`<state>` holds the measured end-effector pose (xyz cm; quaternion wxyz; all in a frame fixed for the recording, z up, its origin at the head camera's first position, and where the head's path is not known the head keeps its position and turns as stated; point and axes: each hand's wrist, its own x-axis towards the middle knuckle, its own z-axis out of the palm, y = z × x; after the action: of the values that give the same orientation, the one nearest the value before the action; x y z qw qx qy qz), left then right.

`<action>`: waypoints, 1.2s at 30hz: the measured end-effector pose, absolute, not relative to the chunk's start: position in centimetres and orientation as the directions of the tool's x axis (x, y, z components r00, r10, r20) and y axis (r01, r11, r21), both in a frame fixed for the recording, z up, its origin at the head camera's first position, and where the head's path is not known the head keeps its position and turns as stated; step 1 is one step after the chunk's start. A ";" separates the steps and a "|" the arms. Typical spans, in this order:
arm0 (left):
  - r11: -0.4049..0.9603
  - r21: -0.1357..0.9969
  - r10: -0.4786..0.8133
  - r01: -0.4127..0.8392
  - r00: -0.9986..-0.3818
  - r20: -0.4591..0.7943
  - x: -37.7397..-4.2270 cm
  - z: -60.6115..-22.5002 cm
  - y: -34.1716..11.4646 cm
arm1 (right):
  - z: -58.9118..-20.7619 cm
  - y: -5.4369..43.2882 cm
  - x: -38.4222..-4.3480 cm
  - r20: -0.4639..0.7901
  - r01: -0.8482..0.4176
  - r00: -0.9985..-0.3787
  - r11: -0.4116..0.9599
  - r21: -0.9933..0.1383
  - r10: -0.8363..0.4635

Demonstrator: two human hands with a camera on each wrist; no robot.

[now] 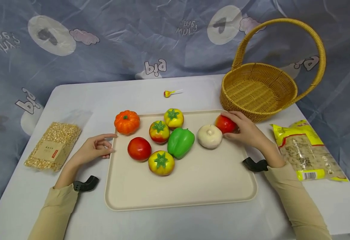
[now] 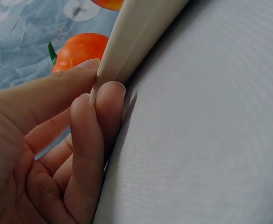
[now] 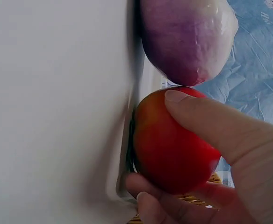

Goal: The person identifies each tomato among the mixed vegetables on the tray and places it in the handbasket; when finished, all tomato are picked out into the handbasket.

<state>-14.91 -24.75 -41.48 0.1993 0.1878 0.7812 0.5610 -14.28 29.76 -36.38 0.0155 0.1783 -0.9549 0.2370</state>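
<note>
My right hand (image 1: pixel 247 130) grips a red tomato (image 1: pixel 224 124) at the back right corner of the beige tray (image 1: pixel 205 186). In the right wrist view, the thumb lies over the tomato (image 3: pixel 174 144) and the fingers curl beneath it. Touching that tomato is a white and purple turnip (image 3: pixel 190 39). My left hand (image 1: pixel 94 149) pinches the tray's left rim (image 2: pixel 122 46) between thumb and fingers. Nearby on the tray sit an orange pumpkin (image 1: pixel 127 122), another red tomato (image 1: pixel 139 149), a green bell pepper (image 1: pixel 180 142) and several yellow fruits (image 1: pixel 161 163) with green leaf tops.
Behind the tray's right end stands a wicker basket (image 1: pixel 247 106) with a tall handle. A lollipop (image 1: pixel 167 93) lies at the back. A bag of corn kernels (image 1: pixel 53 145) is on the left, and a yellow-and-clear food bag (image 1: pixel 307 153) on the right.
</note>
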 end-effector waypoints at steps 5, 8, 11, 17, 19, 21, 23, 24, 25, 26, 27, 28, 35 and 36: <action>0.293 0.953 0.519 0.070 -0.849 -0.097 -14.9 -41.5 -24.7 | -36.2 29.6 -14.1 0.110 -0.317 -0.948 0.834 -0.452 -0.300; 0.301 0.951 0.510 0.066 -0.854 -0.102 -14.9 -41.4 -24.7 | -36.0 29.5 -14.1 0.108 -0.310 -0.950 0.842 -0.441 -0.293; 0.314 0.948 0.499 0.059 -0.859 -0.112 -14.9 -41.4 -24.7 | -35.6 29.3 -14.0 0.119 -0.309 -0.951 0.847 -0.433 -0.286; 0.315 0.947 0.497 0.054 -0.860 -0.117 -14.8 -41.6 -24.6 | -34.5 29.1 -13.4 0.180 -0.334 -0.942 0.843 -0.421 -0.283; 0.318 0.946 0.493 0.053 -0.862 -0.117 -14.8 -41.6 -24.6 | -34.1 29.0 -13.3 0.211 -0.351 -0.935 0.841 -0.413 -0.287; 0.316 0.947 0.492 0.054 -0.863 -0.114 -14.8 -41.6 -24.6 | -33.5 29.0 -13.2 0.240 -0.368 -0.926 0.841 -0.397 -0.292; 0.311 0.949 0.493 0.054 -0.863 -0.113 -14.9 -41.5 -24.6 | -32.9 29.0 -13.1 0.272 -0.391 -0.914 0.837 -0.383 -0.302; 0.307 0.950 0.494 0.053 -0.862 -0.112 -14.9 -41.5 -24.6 | -32.7 29.0 -13.1 0.291 -0.404 -0.906 0.834 -0.375 -0.307; 0.304 0.951 0.496 0.054 -0.861 -0.109 -14.8 -41.5 -24.6 | -32.4 29.0 -13.2 0.308 -0.412 -0.900 0.835 -0.366 -0.309; 0.303 0.951 0.497 0.056 -0.861 -0.107 -14.8 -41.5 -24.6 | -32.1 29.1 -13.3 0.324 -0.416 -0.895 0.835 -0.359 -0.307; 0.303 0.951 0.498 0.060 -0.861 -0.104 -14.8 -41.4 -24.6 | -31.8 29.2 -13.4 0.338 -0.418 -0.891 0.837 -0.353 -0.303; 0.303 0.951 0.499 0.064 -0.861 -0.102 -14.8 -41.4 -24.6 | -31.6 29.3 -13.5 0.357 -0.423 -0.885 0.837 -0.347 -0.300; 0.295 0.952 0.505 0.082 -0.859 -0.083 -14.6 -41.5 -24.7 | -30.5 30.4 -15.0 0.442 -0.402 -0.867 0.848 -0.346 -0.230; 0.292 0.953 0.505 0.081 -0.859 -0.082 -14.6 -41.6 -24.7 | -30.4 30.6 -15.3 0.445 -0.392 -0.869 0.850 -0.351 -0.217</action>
<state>-14.65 -24.69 -41.55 0.1878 0.1876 0.7816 0.5644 -15.29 30.57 -30.36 0.1984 0.1618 -0.9411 0.2209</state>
